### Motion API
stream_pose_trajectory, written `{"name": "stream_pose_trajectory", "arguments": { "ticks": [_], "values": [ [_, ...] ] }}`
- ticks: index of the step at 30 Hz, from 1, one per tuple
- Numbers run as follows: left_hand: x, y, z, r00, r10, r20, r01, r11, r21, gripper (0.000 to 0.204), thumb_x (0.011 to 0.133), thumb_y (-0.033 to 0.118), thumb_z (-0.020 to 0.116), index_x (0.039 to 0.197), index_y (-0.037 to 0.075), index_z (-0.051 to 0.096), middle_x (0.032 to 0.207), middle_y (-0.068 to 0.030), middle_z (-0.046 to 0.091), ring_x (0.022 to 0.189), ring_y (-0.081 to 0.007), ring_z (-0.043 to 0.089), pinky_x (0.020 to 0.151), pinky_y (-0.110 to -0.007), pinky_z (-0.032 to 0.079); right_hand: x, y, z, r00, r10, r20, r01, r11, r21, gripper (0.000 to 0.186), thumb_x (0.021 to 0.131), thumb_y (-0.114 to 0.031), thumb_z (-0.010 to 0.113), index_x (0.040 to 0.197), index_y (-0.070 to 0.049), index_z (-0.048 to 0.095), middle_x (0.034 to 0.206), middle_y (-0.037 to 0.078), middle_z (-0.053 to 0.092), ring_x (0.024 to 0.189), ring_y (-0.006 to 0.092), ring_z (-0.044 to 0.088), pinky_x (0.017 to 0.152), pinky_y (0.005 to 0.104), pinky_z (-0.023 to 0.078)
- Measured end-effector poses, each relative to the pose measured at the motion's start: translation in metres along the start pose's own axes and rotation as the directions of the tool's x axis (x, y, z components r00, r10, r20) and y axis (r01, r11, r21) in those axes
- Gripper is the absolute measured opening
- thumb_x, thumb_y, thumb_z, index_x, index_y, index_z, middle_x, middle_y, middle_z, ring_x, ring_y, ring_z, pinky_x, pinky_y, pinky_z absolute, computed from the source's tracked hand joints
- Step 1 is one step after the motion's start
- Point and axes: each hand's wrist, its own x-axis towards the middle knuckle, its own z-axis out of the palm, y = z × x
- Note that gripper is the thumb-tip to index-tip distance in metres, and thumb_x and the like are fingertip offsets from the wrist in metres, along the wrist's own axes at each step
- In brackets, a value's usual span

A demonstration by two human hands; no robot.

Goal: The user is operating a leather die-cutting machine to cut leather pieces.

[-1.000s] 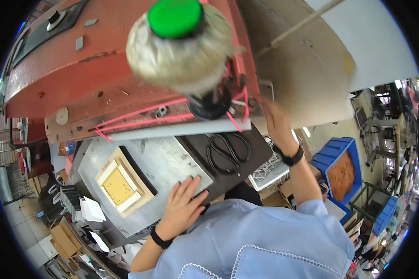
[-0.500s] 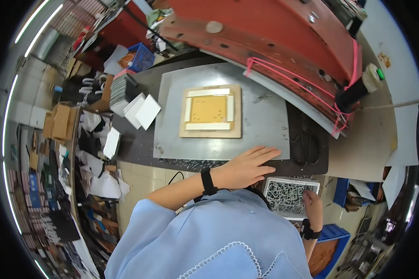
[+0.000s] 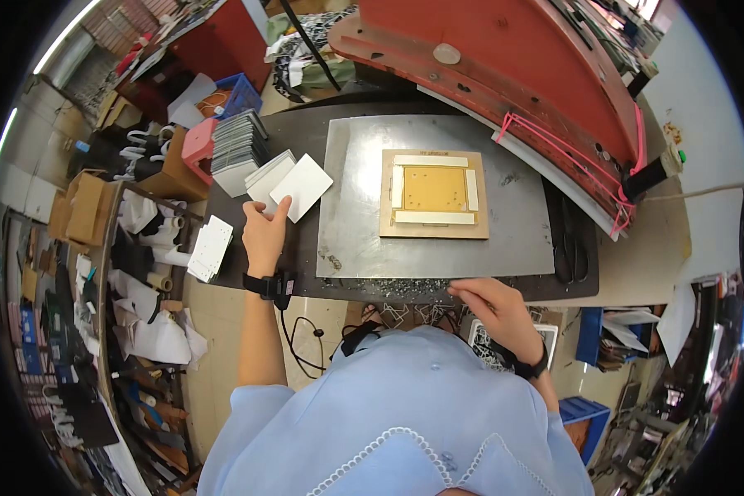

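Observation:
My left hand [image 3: 264, 238] is at the fanned white cards [image 3: 303, 188] on the left of the table. Its thumb touches the lower edge of the nearest card, and the fingers are curled but apart from the thumb. By the table's front edge is my right hand [image 3: 498, 307], its thumb and fingers pinched together; whatever they hold is too small to make out. A wooden fixture [image 3: 388, 194] with white strips round a yellow centre lies on the metal plate [image 3: 355, 248]. Under my right forearm, a white tray [image 3: 550, 339] of small metal pieces is partly hidden.
A red machine [image 3: 471, 50] with a pink cord overhangs the back right. Dark stacked sheets [image 3: 238, 140] stand at the back left, and white punched cards [image 3: 210, 248] at the left edge. Black scissors [image 3: 570, 256] lie right of the plate. Tiny scraps litter the front edge.
My left hand has moved from the plate's front edge leftward to the white cards. My right hand has come up out of the tray to the table's front edge. The view has shifted.

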Motion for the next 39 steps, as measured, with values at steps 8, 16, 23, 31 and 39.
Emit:
{"name": "stream_pose_trajectory", "arguments": {
  "ticks": [8,16,23,31,39],
  "values": [
    [0.026,-0.043,0.029,0.989,0.06,0.135,0.058,0.683,-0.728,0.036,0.085,0.007,0.076,0.108,0.0,0.049,0.087,-0.0063,0.06,0.073,-0.0123,0.059,0.063,-0.024,0.048,0.049,-0.032,0.027,0.878,-0.148,-0.456,0.436,0.641,0.632,0.044,0.106,-0.035,0.041,0.098,0.005,0.06,0.079,0.017,0.066,0.067,0.0233,0.062,0.059,0.033,0.051],
    [0.001,-0.03,-0.032,0.963,0.171,0.208,0.051,0.644,-0.764,0.022,0.094,0.011,0.067,0.112,0.001,0.058,0.085,-0.0009,0.062,0.076,-0.0064,0.055,0.07,-0.022,0.045,0.069,-0.052,0.006,0.749,-0.252,-0.612,0.619,0.595,0.513,0.047,0.107,-0.036,0.037,0.09,0.002,0.058,0.07,0.015,0.062,0.059,0.0203,0.058,0.049,0.0299,0.046],
    [-0.045,0.008,-0.042,0.906,0.269,0.326,0.113,0.59,-0.799,0.012,0.095,0.007,0.064,0.102,0.001,0.057,0.08,-0.0005,0.063,0.071,-0.0042,0.055,0.067,-0.021,0.046,0.074,-0.048,0.003,0.851,-0.181,-0.494,0.404,0.826,0.393,0.032,0.104,-0.021,0.047,0.096,0.004,0.065,0.079,0.013,0.067,0.068,0.0186,0.065,0.059,0.0288,0.052],
    [-0.107,0.075,-0.016,0.673,0.369,0.641,0.306,0.649,-0.696,0.019,0.091,-0.001,0.065,0.109,-0.004,0.06,0.095,-0.0067,0.071,0.082,-0.0074,0.064,0.071,-0.021,0.05,0.044,-0.026,0.007,0.937,0.276,0.215,-0.319,0.925,0.205,0.023,0.1,-0.02,0.056,0.104,0.0,0.064,0.077,0.004,0.06,0.07,0.0085,0.059,0.061,0.0244,0.047],
    [-0.088,0.102,-0.007,0.557,0.629,0.542,-0.31,0.763,-0.567,0.031,0.094,0.014,0.065,0.121,0.002,0.059,0.114,-0.0127,0.068,0.101,-0.0234,0.065,0.088,-0.033,0.052,0.033,0.023,-0.017,0.89,0.456,0.007,-0.429,0.833,0.349,0.023,0.099,-0.022,0.058,0.105,-0.001,0.065,0.075,0.001,0.061,0.063,0.0063,0.058,0.055,0.0219,0.048]
  ]
}}
